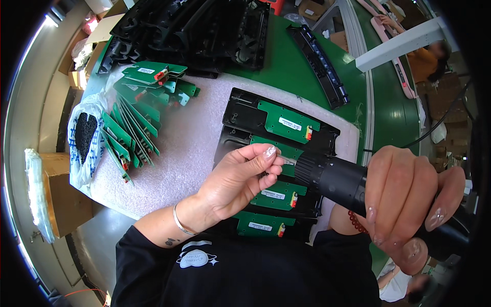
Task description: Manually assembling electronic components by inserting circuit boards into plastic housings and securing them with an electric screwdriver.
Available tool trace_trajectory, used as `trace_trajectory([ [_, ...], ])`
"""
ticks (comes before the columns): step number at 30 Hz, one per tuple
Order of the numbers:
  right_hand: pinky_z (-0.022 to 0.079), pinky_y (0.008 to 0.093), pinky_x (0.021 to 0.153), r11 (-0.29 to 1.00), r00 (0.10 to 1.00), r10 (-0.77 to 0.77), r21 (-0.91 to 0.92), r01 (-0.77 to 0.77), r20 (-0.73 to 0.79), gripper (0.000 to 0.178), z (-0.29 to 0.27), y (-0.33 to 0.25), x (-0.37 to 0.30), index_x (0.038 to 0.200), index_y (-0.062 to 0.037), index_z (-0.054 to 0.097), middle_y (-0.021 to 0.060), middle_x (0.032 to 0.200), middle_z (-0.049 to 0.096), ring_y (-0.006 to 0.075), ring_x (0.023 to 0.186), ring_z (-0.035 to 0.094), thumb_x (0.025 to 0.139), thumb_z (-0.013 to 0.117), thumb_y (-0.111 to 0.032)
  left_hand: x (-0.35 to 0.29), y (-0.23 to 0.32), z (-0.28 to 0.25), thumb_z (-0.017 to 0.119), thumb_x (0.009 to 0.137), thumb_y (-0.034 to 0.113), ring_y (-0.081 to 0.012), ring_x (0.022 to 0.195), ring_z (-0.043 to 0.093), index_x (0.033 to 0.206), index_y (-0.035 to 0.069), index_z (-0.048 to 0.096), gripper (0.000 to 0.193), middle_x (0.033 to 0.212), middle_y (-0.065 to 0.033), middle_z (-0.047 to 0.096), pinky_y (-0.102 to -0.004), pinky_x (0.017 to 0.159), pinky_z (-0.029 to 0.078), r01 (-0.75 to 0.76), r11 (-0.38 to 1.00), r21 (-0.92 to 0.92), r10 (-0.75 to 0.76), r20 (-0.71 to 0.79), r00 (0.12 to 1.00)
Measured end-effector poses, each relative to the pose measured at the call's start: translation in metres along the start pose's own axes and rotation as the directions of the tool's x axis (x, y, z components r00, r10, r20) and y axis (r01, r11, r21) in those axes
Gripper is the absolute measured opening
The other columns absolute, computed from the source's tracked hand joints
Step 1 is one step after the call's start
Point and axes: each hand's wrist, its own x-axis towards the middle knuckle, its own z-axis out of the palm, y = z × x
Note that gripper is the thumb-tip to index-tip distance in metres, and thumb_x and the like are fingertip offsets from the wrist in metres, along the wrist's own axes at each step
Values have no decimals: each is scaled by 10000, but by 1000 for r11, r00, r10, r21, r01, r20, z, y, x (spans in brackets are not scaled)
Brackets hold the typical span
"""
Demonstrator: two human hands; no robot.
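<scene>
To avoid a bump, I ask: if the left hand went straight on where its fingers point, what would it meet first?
The left hand would likely meet the silver bit first, close ahead, then the black driver; depth and contact are unclear.

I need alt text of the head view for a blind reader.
A person's right hand holds a black power screwdriver, the left hand pinching near its tip, above black housings with green circuit boards. More green boards lie at left beside a bag of small black pieces.
</scene>
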Motion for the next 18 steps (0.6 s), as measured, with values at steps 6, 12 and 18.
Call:
trace_trajectory([
  [6, 429, 194, 566, 997, 997, 72, -8, -72, 7, 294, 2, -2, -1, 864, -101, 419, -17, 604, 542, 78, 483, 522, 660, 615, -21, 2, -2, 0, 498, 893, 202, -98, 774, 585, 965, 14, 558, 210, 876, -53, 606, -204, 712, 502, 80, 994, -70, -76, 54, 996],
  [12, 357, 288, 571, 986, 952, 46, -137, -91, -302, 244, -22, 49, 0, 948, -26, 436, 32, 626, 456, 105, 508, 430, 717, 512, -48, 0, 6, 29, 412, 931, 209, -184, 830, 598, 1048, -17, 496, 268, 886, -120, 598, -255, 721, 510, 238, 963, -129, -262, -224, 939],
  [18, 359, 279, 545, 953, 887, 125, -196, -233, -444, 207, -52, 79, 2, 910, 14, 467, 47, 615, 441, 119, 484, 425, 718, 513, -48, -5, -1, 7, 357, 948, 204, -203, 832, 610, 1135, -17, 437, 300, 910, -148, 600, -242, 707, 515, 189, 971, 149, -174, -108, 979],
])
